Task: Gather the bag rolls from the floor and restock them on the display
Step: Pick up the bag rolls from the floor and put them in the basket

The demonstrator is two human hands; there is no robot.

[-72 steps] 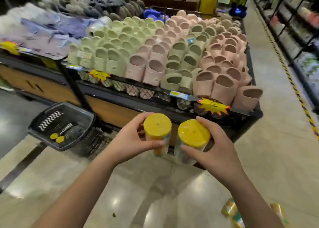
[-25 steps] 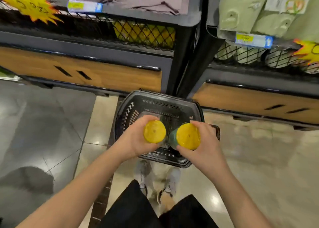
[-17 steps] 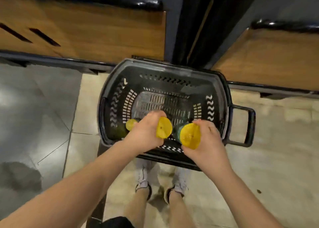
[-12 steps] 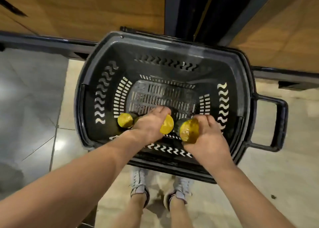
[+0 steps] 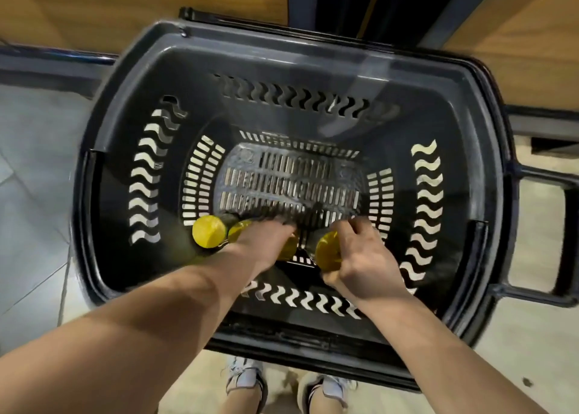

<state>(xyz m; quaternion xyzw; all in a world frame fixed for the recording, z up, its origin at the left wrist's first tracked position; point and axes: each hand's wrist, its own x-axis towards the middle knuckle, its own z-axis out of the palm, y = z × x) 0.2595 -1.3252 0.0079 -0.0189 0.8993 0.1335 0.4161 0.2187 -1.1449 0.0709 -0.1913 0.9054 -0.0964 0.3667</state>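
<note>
Both my hands reach down into a black plastic shopping basket (image 5: 282, 48) on the floor. My left hand (image 5: 266, 241) grips a yellow-capped bag roll (image 5: 290, 250), mostly hidden under the fingers, low near the slotted bottom. Beside it, my right hand (image 5: 360, 257) holds a second yellow-capped roll (image 5: 327, 250) on its side. Two more rolls lie in the basket to the left of my left hand: one shows its full yellow cap (image 5: 209, 235), the other (image 5: 239, 229) only a sliver.
The basket's side handle (image 5: 564, 241) sticks out to the right. Wooden display-base panels (image 5: 125, 3) with a dark post (image 5: 360, 3) between them stand just behind the basket. My shoes (image 5: 244, 379) are close to its near rim on the tiled floor.
I walked from the slipper display to the basket and bent over it. Both hands lowered their rolls from above the rim to the basket's bottom.
</note>
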